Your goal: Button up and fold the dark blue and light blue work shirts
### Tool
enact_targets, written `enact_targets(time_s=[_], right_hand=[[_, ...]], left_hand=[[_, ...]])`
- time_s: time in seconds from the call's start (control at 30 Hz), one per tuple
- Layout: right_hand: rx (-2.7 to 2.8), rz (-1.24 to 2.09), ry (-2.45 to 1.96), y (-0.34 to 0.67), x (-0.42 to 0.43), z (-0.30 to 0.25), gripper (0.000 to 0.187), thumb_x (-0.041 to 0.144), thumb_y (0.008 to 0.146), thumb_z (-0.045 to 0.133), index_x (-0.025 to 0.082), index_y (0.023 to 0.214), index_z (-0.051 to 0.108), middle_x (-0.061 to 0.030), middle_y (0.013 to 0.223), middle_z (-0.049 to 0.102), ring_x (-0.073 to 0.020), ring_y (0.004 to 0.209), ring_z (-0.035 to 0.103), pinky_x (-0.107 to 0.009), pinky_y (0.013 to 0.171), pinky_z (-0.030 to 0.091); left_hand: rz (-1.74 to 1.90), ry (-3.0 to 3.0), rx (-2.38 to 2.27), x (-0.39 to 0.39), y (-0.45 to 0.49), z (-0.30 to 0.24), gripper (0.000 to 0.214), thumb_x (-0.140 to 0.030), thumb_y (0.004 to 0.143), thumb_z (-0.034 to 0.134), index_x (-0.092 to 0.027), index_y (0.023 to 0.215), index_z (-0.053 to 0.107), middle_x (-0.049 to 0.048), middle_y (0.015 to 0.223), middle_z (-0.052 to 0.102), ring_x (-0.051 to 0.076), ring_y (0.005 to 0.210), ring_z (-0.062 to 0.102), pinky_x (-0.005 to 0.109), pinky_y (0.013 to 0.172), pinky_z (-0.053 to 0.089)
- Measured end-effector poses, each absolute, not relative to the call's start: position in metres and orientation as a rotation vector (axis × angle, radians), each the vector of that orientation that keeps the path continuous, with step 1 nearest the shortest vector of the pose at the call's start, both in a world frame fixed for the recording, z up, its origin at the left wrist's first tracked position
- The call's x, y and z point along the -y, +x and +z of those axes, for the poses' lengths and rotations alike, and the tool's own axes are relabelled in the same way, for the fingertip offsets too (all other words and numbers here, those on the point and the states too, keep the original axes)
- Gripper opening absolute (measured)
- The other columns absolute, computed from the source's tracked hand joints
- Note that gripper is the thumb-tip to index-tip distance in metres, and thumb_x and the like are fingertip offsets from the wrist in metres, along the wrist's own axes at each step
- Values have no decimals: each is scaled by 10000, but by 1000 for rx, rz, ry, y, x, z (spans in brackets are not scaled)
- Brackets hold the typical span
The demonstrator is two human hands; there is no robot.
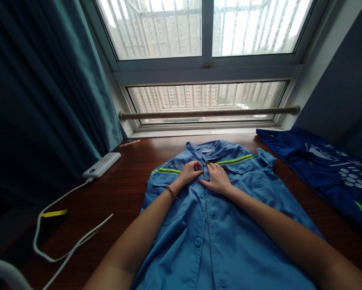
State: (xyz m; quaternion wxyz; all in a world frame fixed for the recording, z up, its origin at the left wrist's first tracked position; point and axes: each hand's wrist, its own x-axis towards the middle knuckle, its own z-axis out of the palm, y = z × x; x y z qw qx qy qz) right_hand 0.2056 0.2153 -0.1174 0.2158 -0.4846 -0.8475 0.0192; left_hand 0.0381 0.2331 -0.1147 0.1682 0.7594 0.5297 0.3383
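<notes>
Across the middle of the wooden table (pixel 126 185), collar toward the far edge, lies a light-blue work shirt (pixel 220 225); its lower part runs out of view at the near edge. Left hand (pixel 190 172) at the chest, beside the front opening: fingers curled, thumb and forefinger nearly closed into a ring; right hand (pixel 217 178) palm down on the opposite front panel, thumb spread from the fingers; whether either pinches cloth cannot be told.

Handling, judged: light, soft, limp, not fragile; likely to wrinkle or slide if tugged; best taken by the doubled cloth along the front edges, near a button (pixel 197 241).

Surface: dark reddish-brown wood grain; dark-blue garment (pixel 323 169) along the right edge; white device (pixel 102 165) toward the far left corner, joined to a white cable (pixel 35 240) that loops down the left side.

Room: window (pixel 163 36) beyond the far edge, crossed low down by a rail (pixel 211 114); tall buildings outside; blue-green curtain (pixel 57 80) at left.
</notes>
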Motion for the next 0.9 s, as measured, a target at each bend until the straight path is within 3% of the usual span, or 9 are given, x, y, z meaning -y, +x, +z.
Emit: enact_targets(time_s=[0.13, 0.3, 0.4, 0.5, 0.57, 0.73, 0.9], right_hand=[[2266, 65, -1454, 207, -219, -113, 721, 638, 692, 467, 128, 1202, 482, -147, 1136, 503, -283, 1016, 424, -380, 844, 336], [2112, 129, -1499, 212, -232, -115, 331, 377, 739, 528, 186, 985, 642, -99, 901, 600, -228, 881, 498, -296, 757, 363], [2054, 209, -1469, 216, -238, -115, 195, 300, 725, 534, 195, 803, 678, -63, 755, 631, -188, 746, 539, -248, 650, 365], [1971, 368, -1449, 221, -242, -107, 232, 356, 694, 567, 174, 562, 620, -28, 571, 596, -154, 599, 536, -222, 539, 340], [1867, 637, -1392, 225, -244, -99, 276, 381, 658, 601, 159, 496, 572, -9, 502, 561, -145, 546, 532, -216, 500, 345], [1293, 1683, -1071, 235, -248, -84, 212, 326, 647, 652, 140, 742, 621, -36, 633, 647, -180, 582, 604, -288, 549, 479], [1067, 1864, -895, 232, -250, -92, 219, 307, 737, 587, 148, 885, 613, -61, 750, 678, -196, 689, 642, -337, 650, 521]], left_hand=[[975, 2086, -1524, -234, 37, -115, 282, -343, 610, 672, -163, 814, 600, -1, 727, 607, 122, 636, 544, 220, 576, 405], [972, 2107, -1507, -231, 38, -114, 264, -362, 612, 671, -169, 781, 608, -10, 694, 605, 121, 623, 545, 219, 567, 398], [961, 2115, -1514, -229, 40, -111, 242, -359, 634, 660, -168, 774, 611, -6, 690, 607, 122, 620, 545, 220, 565, 399], [954, 2134, -1560, -229, 42, -111, 222, -336, 656, 651, -170, 799, 616, 0, 700, 605, 124, 626, 543, 224, 570, 403], [967, 2164, -1612, -231, 42, -113, 217, -309, 667, 647, -175, 835, 617, 2, 705, 599, 126, 630, 538, 229, 583, 407], [1010, 2200, -1708, -234, 41, -118, 231, -285, 693, 626, -172, 893, 607, 16, 723, 592, 140, 656, 538, 252, 624, 415], [1005, 2212, -1736, -231, 42, -116, 178, -296, 684, 634, -150, 773, 583, 36, 749, 602, 156, 683, 546, 260, 626, 418]])
